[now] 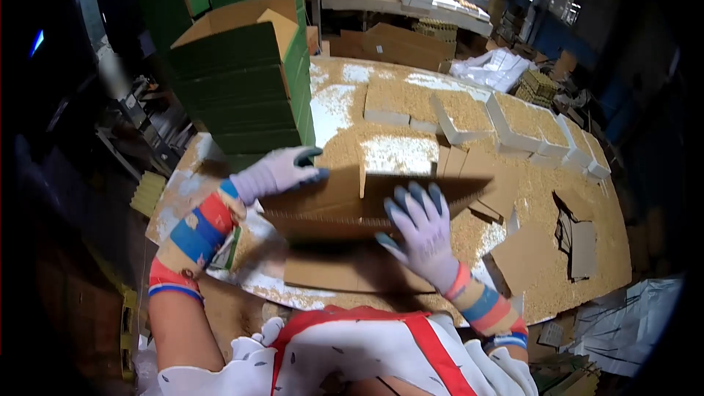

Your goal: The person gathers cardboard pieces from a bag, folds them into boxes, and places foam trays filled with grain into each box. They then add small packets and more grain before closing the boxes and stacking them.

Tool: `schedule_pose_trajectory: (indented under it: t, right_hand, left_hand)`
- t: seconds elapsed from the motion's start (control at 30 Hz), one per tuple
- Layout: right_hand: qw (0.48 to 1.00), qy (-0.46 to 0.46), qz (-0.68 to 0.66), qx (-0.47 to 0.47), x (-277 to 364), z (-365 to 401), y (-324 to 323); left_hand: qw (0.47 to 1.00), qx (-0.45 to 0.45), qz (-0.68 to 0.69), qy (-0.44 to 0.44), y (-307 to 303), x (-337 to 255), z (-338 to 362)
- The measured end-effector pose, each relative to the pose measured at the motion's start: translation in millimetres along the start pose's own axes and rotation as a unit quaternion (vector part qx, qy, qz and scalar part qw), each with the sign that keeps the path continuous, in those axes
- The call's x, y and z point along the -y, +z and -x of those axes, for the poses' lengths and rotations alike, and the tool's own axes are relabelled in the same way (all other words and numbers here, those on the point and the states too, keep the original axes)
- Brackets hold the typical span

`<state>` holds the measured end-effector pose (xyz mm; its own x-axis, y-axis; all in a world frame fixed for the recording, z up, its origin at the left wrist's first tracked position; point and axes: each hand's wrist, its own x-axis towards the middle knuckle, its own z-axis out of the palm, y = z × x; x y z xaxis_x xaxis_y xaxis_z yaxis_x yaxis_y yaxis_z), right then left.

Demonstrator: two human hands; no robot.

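A brown cardboard box (337, 229), partly folded with corrugated edges showing, is in front of me over the table; its near side is blurred. My left hand (282, 172), in a pale glove with dark fingertips, is at the box's left end. Its thumb and fingers are apart with nothing visible between them. Across the box's upper edge on the right lies my right hand (422, 231), gloved alike, its fingers spread and thumb stretched out to the left. Beneath the box is a flat cardboard piece (323, 273), partly hidden.
Green boxes (235, 92) stand stacked at the left, the top one uncovered. White trays (517, 128) filled with tan grains line the far right of the grain-strewn table (341, 103). Loose cardboard sheets (532, 260) lie to the right. A second table (367, 4) stands behind.
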<state>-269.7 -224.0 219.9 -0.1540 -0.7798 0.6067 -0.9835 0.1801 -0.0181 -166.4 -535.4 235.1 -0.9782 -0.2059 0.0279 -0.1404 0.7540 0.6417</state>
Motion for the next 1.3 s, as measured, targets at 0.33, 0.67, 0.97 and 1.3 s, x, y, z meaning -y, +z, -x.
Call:
schedule_pose_trajectory:
  t: [0.33,0.67,0.97,1.3]
  right_hand:
    - [0.873,-0.079,-0.442,0.191,-16,11,-20]
    - [0.968,0.038,-0.143,0.202,-23,-15,9]
    - [0.929,-0.099,-0.135,0.33,-33,-33,14]
    - [0.617,0.332,-0.695,0.158,-55,19,14]
  left_hand:
    - [0.989,0.003,-0.106,0.105,77,-19,48]
    - [0.979,-0.199,0.029,-0.035,98,34,52]
    - [0.926,-0.366,-0.081,-0.038,84,18,69]
    - [0.988,-0.095,-0.06,-0.106,26,15,60]
